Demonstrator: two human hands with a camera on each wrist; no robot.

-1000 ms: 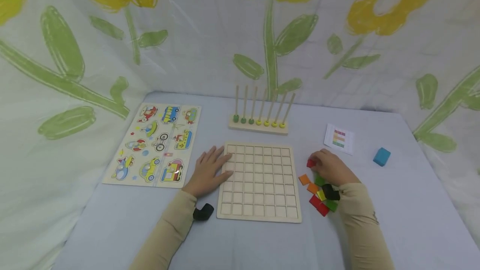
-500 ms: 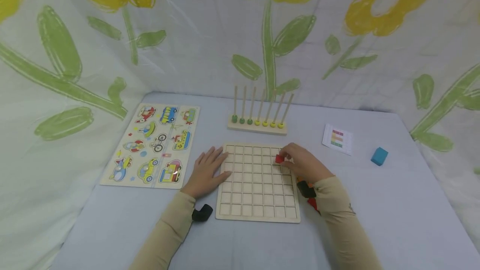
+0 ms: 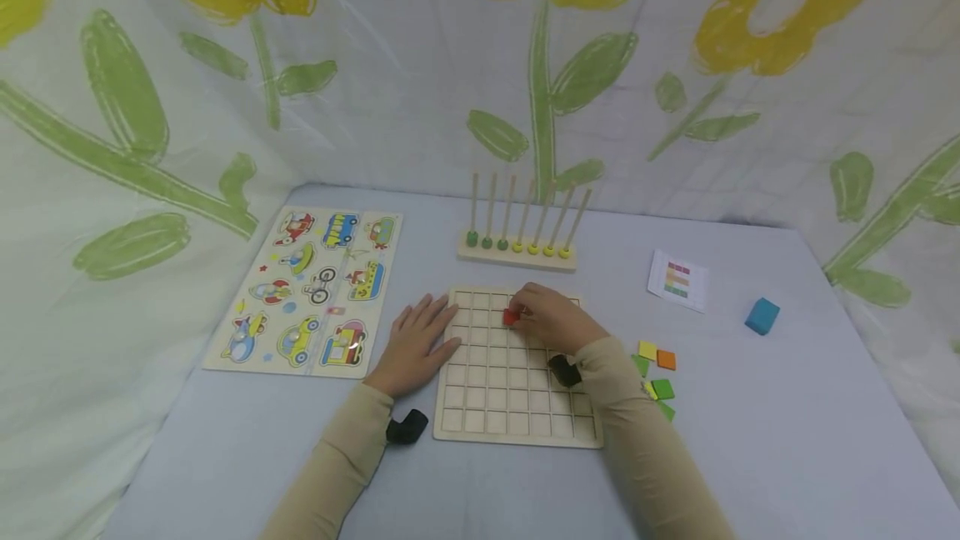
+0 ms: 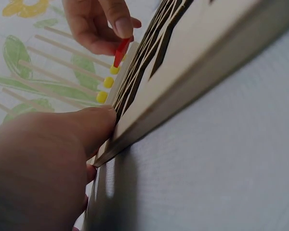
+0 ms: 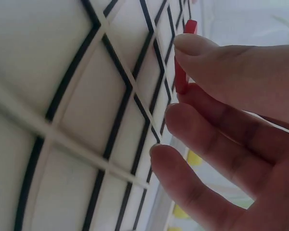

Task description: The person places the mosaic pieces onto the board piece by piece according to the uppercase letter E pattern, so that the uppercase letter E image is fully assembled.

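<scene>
Between thumb and fingertips, my right hand [image 3: 553,317] pinches a red square tile [image 3: 511,317], held just over the upper part of a wooden grid board [image 3: 497,398]. The right wrist view shows the red tile [image 5: 181,72] on edge, thumb on one side, apart from the grid as far as I can tell. My left hand [image 3: 414,347] lies with spread fingers along the board's left edge. In the left wrist view its thumb [image 4: 98,122] rests on the board's rim. All the grid squares that show hold no tile; some are hidden beneath the right hand.
Loose green, yellow and orange tiles [image 3: 663,389] lie right of the board, partly behind the right sleeve. A printed pattern card [image 3: 678,280] and a blue block [image 3: 762,316] are farther right. Behind stands a peg rack with beads [image 3: 517,253]; a vehicle puzzle board [image 3: 300,294] lies left.
My right hand has carried the red tile leftward from the tile pile to over the grid board. The left hand has stayed at the board's edge.
</scene>
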